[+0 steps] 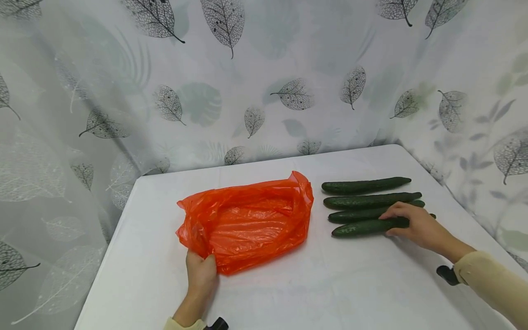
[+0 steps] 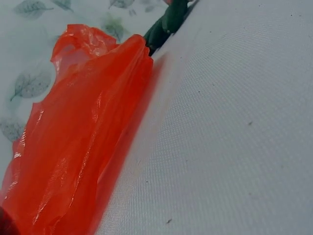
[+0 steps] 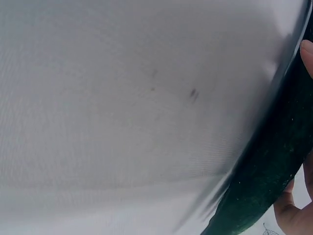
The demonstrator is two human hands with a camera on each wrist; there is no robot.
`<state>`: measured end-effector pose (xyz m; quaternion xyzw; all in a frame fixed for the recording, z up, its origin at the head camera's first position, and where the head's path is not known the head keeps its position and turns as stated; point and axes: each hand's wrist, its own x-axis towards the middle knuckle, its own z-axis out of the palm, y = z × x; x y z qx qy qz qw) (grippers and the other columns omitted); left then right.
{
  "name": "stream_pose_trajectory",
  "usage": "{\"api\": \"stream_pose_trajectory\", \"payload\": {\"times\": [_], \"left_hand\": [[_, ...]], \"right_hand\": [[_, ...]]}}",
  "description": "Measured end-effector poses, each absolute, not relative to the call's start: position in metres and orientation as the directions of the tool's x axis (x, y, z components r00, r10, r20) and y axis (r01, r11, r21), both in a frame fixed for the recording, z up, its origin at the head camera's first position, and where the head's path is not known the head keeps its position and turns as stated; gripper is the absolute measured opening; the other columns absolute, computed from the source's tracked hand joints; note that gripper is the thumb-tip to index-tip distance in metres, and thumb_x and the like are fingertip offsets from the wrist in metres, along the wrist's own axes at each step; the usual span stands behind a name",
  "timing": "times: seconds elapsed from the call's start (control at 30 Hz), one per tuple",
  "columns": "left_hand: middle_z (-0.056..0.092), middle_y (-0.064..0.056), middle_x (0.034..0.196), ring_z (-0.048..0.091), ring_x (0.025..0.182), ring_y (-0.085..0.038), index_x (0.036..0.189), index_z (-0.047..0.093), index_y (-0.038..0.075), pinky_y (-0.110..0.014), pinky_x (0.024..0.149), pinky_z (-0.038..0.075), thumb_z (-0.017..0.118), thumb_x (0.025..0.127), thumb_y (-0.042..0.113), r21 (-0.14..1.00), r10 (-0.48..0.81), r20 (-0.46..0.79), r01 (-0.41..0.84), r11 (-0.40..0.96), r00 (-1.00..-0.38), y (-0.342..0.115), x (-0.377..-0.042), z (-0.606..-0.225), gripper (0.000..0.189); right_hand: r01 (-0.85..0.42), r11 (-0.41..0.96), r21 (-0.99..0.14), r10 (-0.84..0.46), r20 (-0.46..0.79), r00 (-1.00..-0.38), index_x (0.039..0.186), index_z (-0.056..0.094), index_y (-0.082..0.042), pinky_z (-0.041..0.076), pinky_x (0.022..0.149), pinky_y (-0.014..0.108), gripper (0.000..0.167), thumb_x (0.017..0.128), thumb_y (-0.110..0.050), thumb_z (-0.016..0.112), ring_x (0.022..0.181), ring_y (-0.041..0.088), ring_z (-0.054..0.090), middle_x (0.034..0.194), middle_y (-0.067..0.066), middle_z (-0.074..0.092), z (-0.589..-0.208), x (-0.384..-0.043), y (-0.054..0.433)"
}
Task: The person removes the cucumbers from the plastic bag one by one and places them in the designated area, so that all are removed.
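Observation:
A red plastic bag (image 1: 247,224) lies spread on the white table, its mouth gaping toward the head camera. At its near left corner, my left hand (image 1: 200,275) grips the rim; the left wrist view shows the bag's side (image 2: 83,132) up close. Several dark green cucumbers lie roughly parallel to the right of the bag. My right hand (image 1: 420,229) holds the nearest cucumber (image 1: 363,228) near its right end, thumb on the near side and fingers over the far side. In the right wrist view, this cucumber (image 3: 274,161) fills the right edge, with fingertips around it.
Beyond the held one lie the other cucumbers, the farthest cucumber (image 1: 365,185) toward the table's back. The white table (image 1: 313,293) ends at a leaf-patterned curtain (image 1: 264,82) behind and at both sides.

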<state>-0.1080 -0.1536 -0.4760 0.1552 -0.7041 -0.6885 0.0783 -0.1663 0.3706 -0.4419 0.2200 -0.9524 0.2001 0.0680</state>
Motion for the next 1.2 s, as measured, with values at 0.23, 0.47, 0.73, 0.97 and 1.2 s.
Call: {"api": "stream_pose_trajectory", "payload": {"times": [0.23,0.47,0.73,0.97,1.2], "left_hand": [[0.047,-0.015,0.142,0.046,0.125,-0.028,0.149,0.031,0.0,-0.018,0.096,0.047,0.042,0.087,-0.015,0.995,-0.35,-0.099,-0.101,-0.011,-0.931,-0.154,-0.111,-0.474,0.065],[0.044,-0.011,0.145,0.046,0.128,-0.028,0.152,0.028,0.006,-0.023,0.096,0.049,0.047,0.091,-0.011,0.991,-0.335,-0.137,-0.128,-0.048,-0.932,-0.156,-0.11,-0.469,0.066],[0.045,-0.008,0.143,0.046,0.126,-0.028,0.151,0.029,0.01,-0.017,0.09,0.05,0.059,0.091,-0.004,0.996,-0.37,-0.075,-0.054,-0.066,-0.926,-0.159,-0.109,-0.458,0.068],[0.039,-0.001,0.152,0.042,0.134,-0.024,0.159,0.021,0.016,-0.02,0.095,0.048,0.06,0.093,-0.004,0.993,-0.439,-0.014,0.038,-0.108,-0.898,-0.17,-0.112,-0.448,0.08],[0.015,0.004,0.168,0.021,0.151,-0.017,0.163,0.004,0.016,-0.026,0.105,0.039,0.062,0.094,0.0,0.995,-0.495,0.012,0.059,-0.079,-0.869,-0.186,-0.118,-0.431,0.092]], "right_hand": [[-0.481,0.828,-0.288,-0.434,0.214,-0.875,0.107,0.077,-0.018,0.054,0.073,0.039,0.04,0.069,-0.016,0.091,0.092,0.02,0.062,0.104,-0.006,0.062,-0.444,-0.17,0.371],[-0.534,0.829,-0.166,-0.485,0.26,-0.835,0.104,0.079,-0.016,0.054,0.066,0.035,0.043,0.064,-0.014,0.093,0.079,0.012,0.06,0.101,-0.007,0.062,-0.449,-0.171,0.371],[-0.5,0.849,-0.172,-0.451,0.259,-0.854,0.104,0.073,-0.015,0.054,0.072,0.048,0.044,0.065,-0.015,0.093,0.087,0.025,0.066,0.103,-0.001,0.065,-0.448,-0.168,0.369],[-0.506,0.844,-0.175,-0.45,0.282,-0.848,0.104,0.07,-0.015,0.053,0.073,0.048,0.049,0.062,-0.013,0.095,0.088,0.025,0.064,0.105,-0.001,0.062,-0.447,-0.168,0.368],[-0.536,0.824,-0.182,-0.492,0.238,-0.837,0.111,0.069,-0.014,0.048,0.077,0.058,0.06,0.058,-0.018,0.097,0.094,0.031,0.061,0.109,0.001,0.059,-0.439,-0.168,0.36]]}}
